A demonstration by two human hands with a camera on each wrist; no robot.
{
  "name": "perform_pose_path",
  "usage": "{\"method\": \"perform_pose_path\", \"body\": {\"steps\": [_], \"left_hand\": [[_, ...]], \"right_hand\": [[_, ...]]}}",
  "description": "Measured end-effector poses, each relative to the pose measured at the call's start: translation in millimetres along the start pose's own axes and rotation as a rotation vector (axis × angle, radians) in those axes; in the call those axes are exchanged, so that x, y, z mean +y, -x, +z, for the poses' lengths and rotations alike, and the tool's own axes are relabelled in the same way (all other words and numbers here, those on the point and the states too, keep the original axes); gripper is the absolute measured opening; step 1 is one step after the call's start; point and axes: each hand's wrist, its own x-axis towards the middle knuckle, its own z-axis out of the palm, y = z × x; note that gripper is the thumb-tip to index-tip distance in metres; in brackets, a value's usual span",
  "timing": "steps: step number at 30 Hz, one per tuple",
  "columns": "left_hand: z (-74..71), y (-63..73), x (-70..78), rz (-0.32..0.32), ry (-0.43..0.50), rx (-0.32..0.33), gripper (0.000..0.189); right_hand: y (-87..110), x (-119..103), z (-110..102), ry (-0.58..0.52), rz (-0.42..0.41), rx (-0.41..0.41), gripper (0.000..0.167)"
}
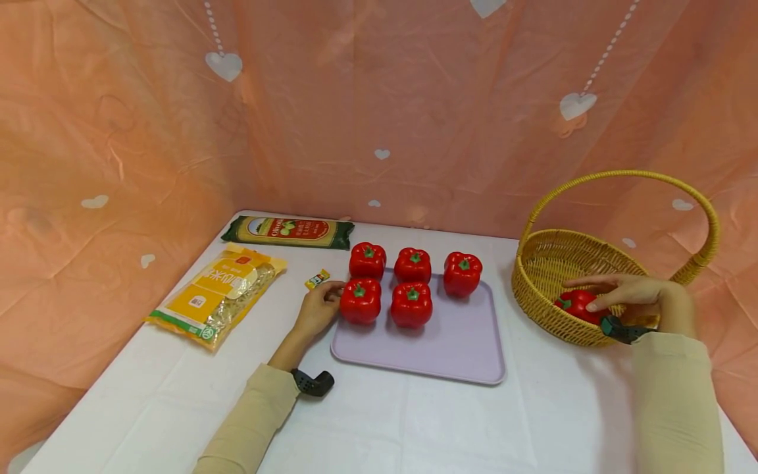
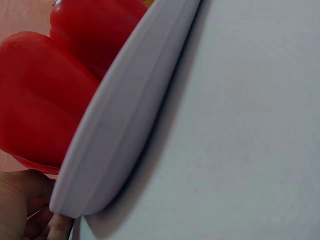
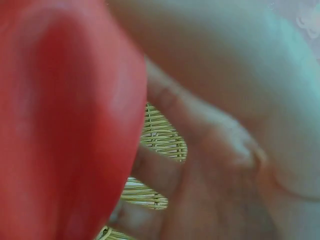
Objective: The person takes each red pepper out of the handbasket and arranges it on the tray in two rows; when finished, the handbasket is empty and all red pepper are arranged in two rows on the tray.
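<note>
My right hand [image 1: 636, 294] grips a red bell pepper [image 1: 579, 307] inside the yellow wicker basket [image 1: 529, 304], low near its front wall. Up close in the right wrist view, that pepper [image 3: 75, 125] fills the left side, with fingers behind it and wicker showing through the gaps. At the left side of the lilac tray [image 1: 438, 352], my left hand [image 1: 318, 309] holds the rim. In the left wrist view its thumb and fingers [image 2: 35, 187] pinch the tray's corner, beside a pepper [image 2: 45, 100]. Several red bell peppers [image 1: 411, 305] stand upright on the tray, towards its back and left.
Left of the tray lie a yellow bag of grains [image 1: 219, 293], a small yellow packet [image 1: 317, 279] and a green and red long package [image 1: 290, 232]. The basket's tall arched handle [image 1: 622, 174] rises over the right hand. An orange curtain [image 1: 414, 118] hangs behind the white table [image 1: 379, 421].
</note>
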Motion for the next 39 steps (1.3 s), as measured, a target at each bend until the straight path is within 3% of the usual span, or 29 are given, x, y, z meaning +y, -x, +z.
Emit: {"method": "perform_pose_path", "body": {"steps": [5, 12, 19, 28, 33, 39], "left_hand": [[-0.3, -0.2, 0.4, 0.0, -0.002, 0.0, 0.034], [0.3, 0.5, 0.0, -0.011, 0.003, -0.002, 0.035], [0.7, 0.2, -1.8, -0.016, 0.007, 0.001, 0.035], [0.4, 0.8, 1.4, -0.014, 0.011, -0.001, 0.034], [0.3, 0.6, 0.8, -0.012, 0.016, -0.002, 0.034], [0.9, -0.2, -0.9, -0.005, 0.008, 0.001, 0.033]], "right_hand": [[0.2, 2, 1, -0.098, 0.051, 0.003, 0.042], [1.8, 3, 3, -0.087, 0.1, 0.113, 0.036], [-3.5, 0, 6, -0.055, 0.136, 0.117, 0.071], [-4.5, -1, 7, 0.024, 0.182, 0.156, 0.086], [-0.9, -5, 5, 0.131, 0.089, 0.201, 0.081], [0.6, -11, 6, 0.274, -0.086, 0.406, 0.073]]}}
